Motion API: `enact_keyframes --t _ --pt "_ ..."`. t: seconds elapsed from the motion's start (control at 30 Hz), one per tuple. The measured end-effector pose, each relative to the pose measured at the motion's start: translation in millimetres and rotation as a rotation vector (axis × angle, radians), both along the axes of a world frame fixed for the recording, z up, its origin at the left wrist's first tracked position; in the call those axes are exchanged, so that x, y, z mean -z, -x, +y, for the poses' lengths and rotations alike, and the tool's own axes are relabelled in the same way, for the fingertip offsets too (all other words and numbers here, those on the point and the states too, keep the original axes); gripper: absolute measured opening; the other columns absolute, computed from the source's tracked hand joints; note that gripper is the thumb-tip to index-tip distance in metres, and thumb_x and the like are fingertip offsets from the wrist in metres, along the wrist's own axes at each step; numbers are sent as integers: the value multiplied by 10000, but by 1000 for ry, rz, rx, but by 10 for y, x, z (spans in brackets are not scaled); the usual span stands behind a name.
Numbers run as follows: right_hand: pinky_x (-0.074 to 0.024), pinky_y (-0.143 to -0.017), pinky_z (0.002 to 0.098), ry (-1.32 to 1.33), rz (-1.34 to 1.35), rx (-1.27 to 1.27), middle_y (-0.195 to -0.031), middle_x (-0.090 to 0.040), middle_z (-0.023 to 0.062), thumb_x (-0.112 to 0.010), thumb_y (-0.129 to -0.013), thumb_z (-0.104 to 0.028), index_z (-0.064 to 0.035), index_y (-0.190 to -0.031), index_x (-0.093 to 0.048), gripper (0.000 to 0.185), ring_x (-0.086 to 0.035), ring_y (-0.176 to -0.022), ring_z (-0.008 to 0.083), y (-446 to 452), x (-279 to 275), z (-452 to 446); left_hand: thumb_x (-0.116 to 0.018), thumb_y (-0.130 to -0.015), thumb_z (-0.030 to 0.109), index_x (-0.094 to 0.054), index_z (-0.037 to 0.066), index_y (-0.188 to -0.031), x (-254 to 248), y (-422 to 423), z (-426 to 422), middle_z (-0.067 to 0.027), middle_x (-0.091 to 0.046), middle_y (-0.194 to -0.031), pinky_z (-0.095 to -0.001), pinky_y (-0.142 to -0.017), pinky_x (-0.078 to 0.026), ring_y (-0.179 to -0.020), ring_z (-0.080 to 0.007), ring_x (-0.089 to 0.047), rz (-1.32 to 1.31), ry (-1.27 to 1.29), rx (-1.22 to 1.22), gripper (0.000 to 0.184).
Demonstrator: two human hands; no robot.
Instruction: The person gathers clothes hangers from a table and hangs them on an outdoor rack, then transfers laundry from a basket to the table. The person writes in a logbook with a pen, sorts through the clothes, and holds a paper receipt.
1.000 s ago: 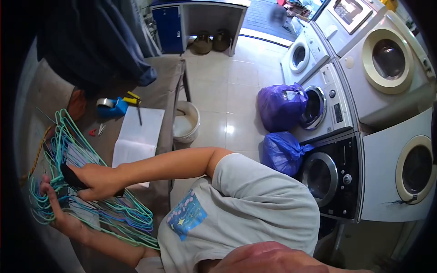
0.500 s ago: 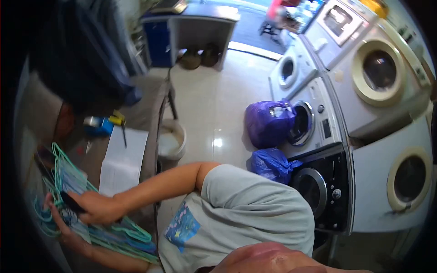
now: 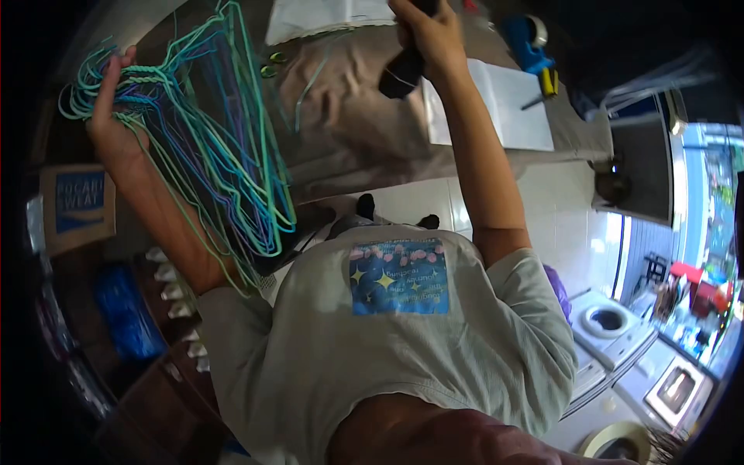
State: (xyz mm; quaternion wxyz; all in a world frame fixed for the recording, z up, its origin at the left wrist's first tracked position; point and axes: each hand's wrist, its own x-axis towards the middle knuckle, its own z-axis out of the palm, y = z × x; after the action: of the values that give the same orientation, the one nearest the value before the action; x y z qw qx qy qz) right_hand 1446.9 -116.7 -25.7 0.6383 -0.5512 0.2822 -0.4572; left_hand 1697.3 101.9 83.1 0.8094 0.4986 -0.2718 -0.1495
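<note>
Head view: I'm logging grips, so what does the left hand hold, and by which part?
The left hand holds a bundle of wire hangers at the hook end, beside the twisted necks.

The far edge cuts off the black thing (image 3: pixel 400 75) in the right hand (image 3: pixel 436 37); what it is cannot be told. At right, the sleeve (image 3: pixel 531 310) mostly hides a purple bag (image 3: pixel 557 291). The shirt print's (image 3: pixel 400 277) smaller words are unreadable.
</note>
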Motion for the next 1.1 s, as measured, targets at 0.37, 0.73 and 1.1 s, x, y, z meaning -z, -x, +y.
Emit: enact_keyframes --t 0.37,0.73,1.1 --pt "-452 -455 285 368 990 140 -616 -610 110 -687 -708 -363 21 -750 -624 392 -590 -494 172 -1311 1826 300 -710 -681 56 -630 27 -820 360 -382 350 -30 -618 -824 -232 -751 -411 -794 -122 -567 -288 -434 -314 163" --pt "-395 -485 240 452 272 50 -563 -533 22 -565 -789 -36 6 -776 -573 45 -483 -542 54 -851 653 644 -682 -703 112 -632 9 -874 335 -344 -24 -67 -627 -843 -244 -768 -428 -809 -133 -580 -181 -365 244 206" --pt "-463 -619 316 598 70 309 -811 -583 114 -547 -675 70 -23 -906 -575 250 -587 -682 268 1142 -240 998 -648 -705 75 -583 -65 -965 -386 1853 -999 -113 -603 -953 -261 -823 -409 -835 -144 -557 -472 -61 435 303"
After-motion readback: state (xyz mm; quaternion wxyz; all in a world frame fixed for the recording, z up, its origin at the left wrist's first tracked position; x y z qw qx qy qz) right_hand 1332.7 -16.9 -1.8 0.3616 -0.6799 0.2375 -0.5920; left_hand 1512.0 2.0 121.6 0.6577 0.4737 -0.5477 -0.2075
